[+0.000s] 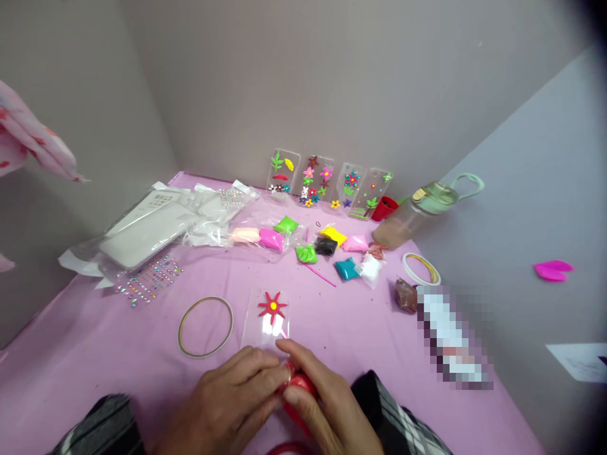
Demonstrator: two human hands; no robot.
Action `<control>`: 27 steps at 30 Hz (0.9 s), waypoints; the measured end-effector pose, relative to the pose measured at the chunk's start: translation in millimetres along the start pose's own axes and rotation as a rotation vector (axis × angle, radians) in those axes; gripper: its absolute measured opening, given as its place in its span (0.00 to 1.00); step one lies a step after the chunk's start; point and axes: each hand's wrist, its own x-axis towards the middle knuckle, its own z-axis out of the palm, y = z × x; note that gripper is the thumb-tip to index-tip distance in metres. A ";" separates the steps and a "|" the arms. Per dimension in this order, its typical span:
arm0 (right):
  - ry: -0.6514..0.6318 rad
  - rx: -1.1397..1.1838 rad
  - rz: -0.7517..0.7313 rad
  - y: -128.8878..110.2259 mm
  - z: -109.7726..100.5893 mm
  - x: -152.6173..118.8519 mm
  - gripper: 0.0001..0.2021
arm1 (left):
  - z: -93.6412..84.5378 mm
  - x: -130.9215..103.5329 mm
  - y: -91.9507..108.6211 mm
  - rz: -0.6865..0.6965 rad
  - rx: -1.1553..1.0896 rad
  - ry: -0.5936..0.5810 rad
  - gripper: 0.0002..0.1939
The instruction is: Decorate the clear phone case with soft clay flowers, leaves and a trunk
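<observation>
At the table's near edge both of my hands are closed around a red clay packet (301,383), partly hidden by my fingers. My left hand (241,392) pinches its left side. My right hand (327,395) curls over it from the right, thumb and fingers on the wrapping. Just beyond the fingertips lies a clear phone case (253,319) bearing a red flower (272,306) with a yellow centre. The rim of something round and red (289,448) shows below my hands, mostly cut off.
A tape ring (205,327) lies left, near rhinestone stickers (152,278) and bagged cases (147,234). Several coloured clay packets (348,269) are scattered behind. Decorated cases (318,180) lean against the wall. Right stand a bottle (403,218) and a tape roll (422,268).
</observation>
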 end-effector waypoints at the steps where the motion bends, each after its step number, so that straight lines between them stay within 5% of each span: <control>1: -0.024 0.010 0.034 0.5 0.5 0.2 0.23 | 0.8 -0.1 0.3 0.012 0.025 -0.002 0.13; 8: -0.070 0.179 0.119 -3.0 1.3 3.8 0.22 | 7.0 -1.8 3.5 -0.095 0.026 0.066 0.11; 13: -0.048 0.262 0.078 -6.7 -5.1 3.9 0.21 | -7.8 4.2 3.3 -0.510 -0.646 -0.059 0.03; 16: 0.024 0.065 0.011 -5.2 -8.2 -0.1 0.21 | -12.4 5.3 -0.5 -0.567 -0.976 -0.089 0.02; 20: 0.155 -0.181 -0.193 -4.4 -4.8 -1.4 0.21 | -9.0 4.0 -1.7 -0.502 -0.865 -0.014 0.04; 27: 0.188 -0.396 -0.409 -4.6 7.5 8.0 0.22 | -3.5 3.3 2.9 -0.416 -0.517 -0.004 0.08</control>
